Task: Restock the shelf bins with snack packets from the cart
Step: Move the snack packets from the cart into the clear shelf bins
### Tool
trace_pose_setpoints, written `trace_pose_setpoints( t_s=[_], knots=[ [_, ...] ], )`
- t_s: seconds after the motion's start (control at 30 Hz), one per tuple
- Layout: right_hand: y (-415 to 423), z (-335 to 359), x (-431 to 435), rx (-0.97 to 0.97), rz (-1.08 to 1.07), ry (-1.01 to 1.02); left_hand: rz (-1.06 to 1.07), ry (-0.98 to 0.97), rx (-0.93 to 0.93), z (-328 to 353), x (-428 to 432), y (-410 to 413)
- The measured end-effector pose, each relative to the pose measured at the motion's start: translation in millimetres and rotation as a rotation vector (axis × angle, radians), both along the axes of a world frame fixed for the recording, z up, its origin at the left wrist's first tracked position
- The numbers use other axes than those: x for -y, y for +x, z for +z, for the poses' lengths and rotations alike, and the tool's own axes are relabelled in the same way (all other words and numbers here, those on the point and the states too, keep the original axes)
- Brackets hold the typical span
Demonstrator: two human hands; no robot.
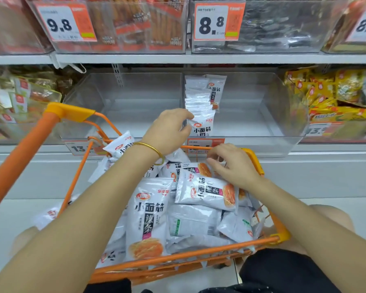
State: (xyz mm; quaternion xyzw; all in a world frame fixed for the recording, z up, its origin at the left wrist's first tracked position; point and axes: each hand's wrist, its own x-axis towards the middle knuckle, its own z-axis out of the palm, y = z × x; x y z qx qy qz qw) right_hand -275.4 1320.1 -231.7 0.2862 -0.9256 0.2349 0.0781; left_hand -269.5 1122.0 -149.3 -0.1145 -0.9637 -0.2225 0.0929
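- Store shelving fills the background: a white shelf (199, 58) carries clear plastic bins at two levels, over a pale base panel and floor.
- Snack packets in the lower right bin (262, 127): a row of white packets (197, 96) stands upright against the bin's left wall, long axes vertical, running front to back.
- Front packet (202, 129) of that row: upright, printed face toward the aisle, top edge up.
- Left hand (169, 130): reaches over the cart and pinches the front packet's left edge between thumb and fingertips. A gold bangle (150, 148) sits on the wrist.
- Right hand (232, 166): fingers bent above the cart's far right corner, the heel touching a crosswise packet (205, 191). Whether it grips anything cannot be told.
- Orange cart (178, 259): parked against the shelf base and heaped with loose packets (148, 218). The largest one in view lies face up, long axis pointing toward the shelf; the crosswise packet's long axis runs left to right.
- Cart handle (19, 157): rises at the left, in front of the left bin (123, 106).
- Surroundings: price tags marked 9.8 (66, 23) and 8.8 (218, 21) hang on the upper bins; yellow packets (325, 96) fill the bin at far right.
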Motion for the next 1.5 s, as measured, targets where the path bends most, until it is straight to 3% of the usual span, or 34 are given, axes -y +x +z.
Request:
trace_pose_setpoints(
  t_s=[0.1, 0.27, 0.37, 0.47, 0.6, 0.73, 0.87, 0.93, 1.03, 1.3, 1.5],
  knots=[
    [10.9, 11.3, 0.8, 0.187, 0.107, -0.052, 0.010, 0.055, 0.035, -7.4, -9.8, -3.1],
    [14.5, 26.7, -6.3, 0.285, 0.190, 0.251, 0.003, 0.102, 0.103, -11.3, -24.9, -15.2],
    [10.6, 26.9, -13.0, 0.371, 0.178, 0.222, 0.015, 0.102, 0.109, -12.5, -29.3, -20.8],
    [-2.4, 24.1, -27.2, 0.540, 0.103, -0.074, 0.041, 0.074, 0.070, -13.7, -32.9, -28.3],
    [-28.8, 32.7, -38.4, 0.663, -0.181, -0.583, 0.125, 0.057, -0.025, -15.6, -32.6, -39.0],
    [-84.0, 54.4, -37.6, 0.835, -0.393, -1.056, 0.189, 0.059, 0.008, -20.9, -33.0, -44.1],
    [-144.1, 64.5, -28.2, 0.848, -0.528, -1.226, 0.216, 0.033, 0.063, -27.6, -32.8, -47.6],
    [-169.0, 63.3, -17.8, 0.732, -0.580, -1.194, 0.216, 0.051, 0.093, -33.0, -30.9, -49.5],
    [-201.3, 48.7, -0.6, 0.584, -0.606, -0.988, 0.219, 0.102, 0.147, -38.0, -28.5, -48.4],
    [-243.1, 4.9, 15.6, 0.435, -0.554, -0.556, 0.203, 0.146, 0.204, -40.7, -24.3, -46.1],
    [-262.1, 6.3, 29.2, 0.381, -0.609, -0.489, 0.211, 0.168, 0.217, -38.3, -25.9, -44.2]
  ],
)
